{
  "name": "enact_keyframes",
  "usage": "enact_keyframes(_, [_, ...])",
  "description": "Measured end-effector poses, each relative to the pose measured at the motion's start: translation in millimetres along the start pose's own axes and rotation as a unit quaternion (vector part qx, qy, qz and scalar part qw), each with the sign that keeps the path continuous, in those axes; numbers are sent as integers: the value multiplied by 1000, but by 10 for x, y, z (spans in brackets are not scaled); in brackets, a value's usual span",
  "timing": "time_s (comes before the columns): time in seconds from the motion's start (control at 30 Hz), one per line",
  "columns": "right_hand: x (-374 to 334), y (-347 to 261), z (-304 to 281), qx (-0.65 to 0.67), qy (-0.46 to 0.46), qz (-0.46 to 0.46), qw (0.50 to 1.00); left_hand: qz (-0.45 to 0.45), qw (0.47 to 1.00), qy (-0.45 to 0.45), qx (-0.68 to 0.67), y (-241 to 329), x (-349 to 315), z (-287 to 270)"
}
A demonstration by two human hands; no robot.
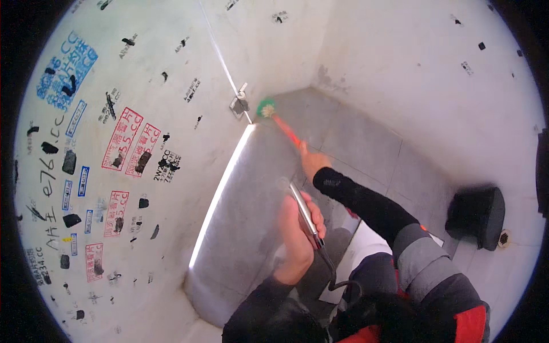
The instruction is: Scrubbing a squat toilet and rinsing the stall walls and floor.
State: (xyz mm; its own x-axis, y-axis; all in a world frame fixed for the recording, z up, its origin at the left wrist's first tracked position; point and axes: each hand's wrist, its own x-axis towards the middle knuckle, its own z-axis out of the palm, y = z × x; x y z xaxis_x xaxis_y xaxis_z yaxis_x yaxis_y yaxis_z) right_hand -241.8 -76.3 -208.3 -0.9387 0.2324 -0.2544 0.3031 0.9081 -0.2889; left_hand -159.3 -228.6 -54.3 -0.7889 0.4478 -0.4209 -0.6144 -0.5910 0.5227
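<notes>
My right hand (314, 162) is wrapped around the orange handle of a scrub brush (289, 131), reaching forward. The brush's round head, with green and cream bristles, is at the far end of the grey tiled floor (357, 143), close to the wall's base and a metal fitting (239, 105). Nearer to me, my left hand (298, 237) grips a slim silver wand (304, 210) with a dark hose or cord trailing from its lower end. A pale blur surrounds the wand's tip, so whatever comes out of it cannot be made out clearly.
On the left, a pale wall or partition (171, 223) carries stamps and scribbles; bright light shows through the gap (220, 197) beneath it. A black bin (477, 217) stands at the right beside a small round drain (504, 238). A white surface (363, 246) lies near my legs.
</notes>
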Motion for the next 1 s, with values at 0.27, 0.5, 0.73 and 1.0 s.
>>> enact_keyframes(0.27, [-1135,240,-282,-47,-189,3,981,70,995,-6,77,174,62,-18])
enact_keyframes(0.5, [194,-43,268,0,27,17,999,83,986,-6,147,40,99,138])
enact_keyframes(0.73, [-846,-138,233,133,-182,-48,973,116,979,3,169,35,-2,3])
enact_keyframes(1.0, [-469,-26,94,27,-115,-4,993,101,978,-3,182,-27,-26,46])
